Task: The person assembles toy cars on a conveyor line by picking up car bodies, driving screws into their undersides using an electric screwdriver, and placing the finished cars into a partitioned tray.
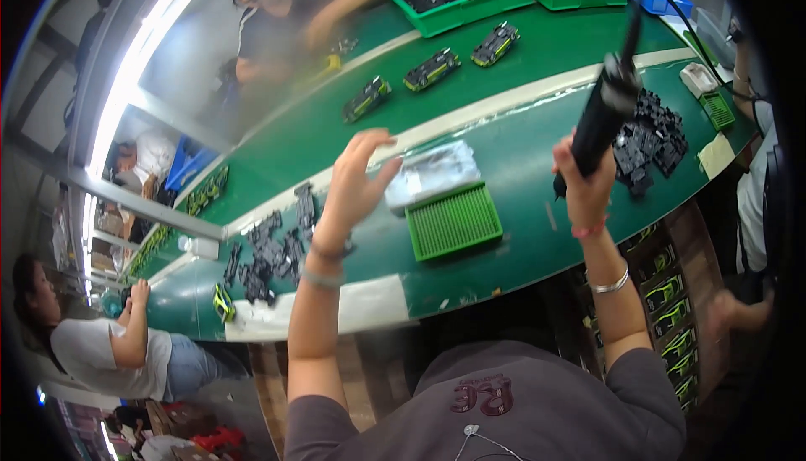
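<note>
My right hand (582, 180) is wrapped round a black electric screwdriver (606, 108), which stands upright over the bench with a cord at its top. My left hand (359, 182) is raised above the green bench, thumb and fingers apart, holding nothing. Just right of it lies a crumpled clear plastic bag with pale contents (437, 174). A green tray with rows of small holes or pegs (453, 224) sits against the bag's near side. To the right of the screwdriver is a heap of black plastic parts (651, 142); below and left of my left hand are more black parts (273, 251).
Three black-and-lime toy car bodies (431, 70) sit on the green belt beyond a pale rail. Green crates (470, 1) of parts stand at the back. A co-worker (294, 20) works across the belt; others are at left and right. A compartmented box (672, 318) holds lime-black pieces.
</note>
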{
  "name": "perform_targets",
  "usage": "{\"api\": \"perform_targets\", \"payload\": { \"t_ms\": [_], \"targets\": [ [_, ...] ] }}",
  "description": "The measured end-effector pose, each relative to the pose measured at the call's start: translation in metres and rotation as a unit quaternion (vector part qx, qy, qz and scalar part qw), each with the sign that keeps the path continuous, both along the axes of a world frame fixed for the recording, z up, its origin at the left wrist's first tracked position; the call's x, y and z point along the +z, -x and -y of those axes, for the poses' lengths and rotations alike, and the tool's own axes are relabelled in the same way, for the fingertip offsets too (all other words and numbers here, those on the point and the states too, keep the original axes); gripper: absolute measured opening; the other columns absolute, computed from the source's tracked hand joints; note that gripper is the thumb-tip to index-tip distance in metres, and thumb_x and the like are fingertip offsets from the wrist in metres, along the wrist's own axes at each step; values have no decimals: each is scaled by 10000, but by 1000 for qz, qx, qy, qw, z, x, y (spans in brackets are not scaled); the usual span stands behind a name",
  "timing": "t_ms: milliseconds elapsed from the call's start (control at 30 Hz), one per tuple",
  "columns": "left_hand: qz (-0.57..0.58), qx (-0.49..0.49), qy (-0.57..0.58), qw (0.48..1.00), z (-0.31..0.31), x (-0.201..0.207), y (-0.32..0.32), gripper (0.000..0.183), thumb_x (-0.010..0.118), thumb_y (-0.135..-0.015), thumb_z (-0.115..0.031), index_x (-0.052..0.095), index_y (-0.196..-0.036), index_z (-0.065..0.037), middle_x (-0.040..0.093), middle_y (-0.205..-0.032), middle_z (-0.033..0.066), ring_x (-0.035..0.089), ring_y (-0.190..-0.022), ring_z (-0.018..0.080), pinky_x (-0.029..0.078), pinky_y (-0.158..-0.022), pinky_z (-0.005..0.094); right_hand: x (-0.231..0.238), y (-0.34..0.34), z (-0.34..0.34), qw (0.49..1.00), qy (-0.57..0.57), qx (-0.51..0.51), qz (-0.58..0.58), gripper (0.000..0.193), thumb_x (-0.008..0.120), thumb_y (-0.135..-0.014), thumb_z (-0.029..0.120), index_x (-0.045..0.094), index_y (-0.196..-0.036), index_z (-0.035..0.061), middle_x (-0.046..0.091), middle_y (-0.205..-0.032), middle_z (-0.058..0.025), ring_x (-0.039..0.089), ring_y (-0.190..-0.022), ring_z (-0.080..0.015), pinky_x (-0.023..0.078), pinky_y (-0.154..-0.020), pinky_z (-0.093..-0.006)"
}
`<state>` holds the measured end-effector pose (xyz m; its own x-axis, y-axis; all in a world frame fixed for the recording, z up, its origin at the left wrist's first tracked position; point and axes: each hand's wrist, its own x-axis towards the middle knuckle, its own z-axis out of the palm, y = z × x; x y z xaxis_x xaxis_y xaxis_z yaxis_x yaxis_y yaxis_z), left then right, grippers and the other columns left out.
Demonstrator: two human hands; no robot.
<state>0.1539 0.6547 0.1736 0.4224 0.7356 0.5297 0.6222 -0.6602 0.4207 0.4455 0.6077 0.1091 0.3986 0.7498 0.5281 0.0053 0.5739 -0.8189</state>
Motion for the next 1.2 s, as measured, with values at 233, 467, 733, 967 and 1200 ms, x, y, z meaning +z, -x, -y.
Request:
{"api": "perform_targets", "payload": {
  "t_ms": [233,467,733,967,1200],
  "targets": [
    [-81,-7,8,997,-215,-72,-47,381,643,-767,-203,513,-1086,-39,515,-1099,178,473,-1071,328,396,-915,396,-27,7,15,1000,12,10,-18,186,713,-760,107,542,-758,34,520,-688,18,462,-584,-51,368,-526,-194],
    [-135,85,86,984,-252,-99,-62,409,682,-735,-188,487,-1065,-46,556,-1037,191,506,-978,355,415,-863,414,-45,15,16,997,-7,59,48,504,759,-707,325,455,-958,12,503,-795,-56,539,-725,-158,463,-658,-281],
    [-13,-88,41,995,-138,-62,-17,400,670,-716,-151,511,-1070,-54,548,-976,164,496,-942,338,408,-822,392,-47,9,12,996,-13,61,-57,608,668,-714,544,486,-935,7,518,-753,-38,536,-706,-156,441,-649,-292],
    [-17,-126,107,986,-23,-60,21,438,668,-695,-75,539,-1114,-72,533,-1070,155,488,-1009,324,404,-877,380,-50,-3,0,999,12,44,-26,712,419,-800,677,502,-946,-15,545,-667,-68,528,-632,-139,421,-606,-261],
    [-40,-100,65,992,-22,-80,30,451,672,-697,-86,552,-1132,-82,512,-1088,145,476,-1017,322,388,-893,376,-31,8,6,999,33,22,7,713,434,-772,690,480,-957,2,557,-713,-78,549,-638,-152,444,-615,-270]
  ]
}}
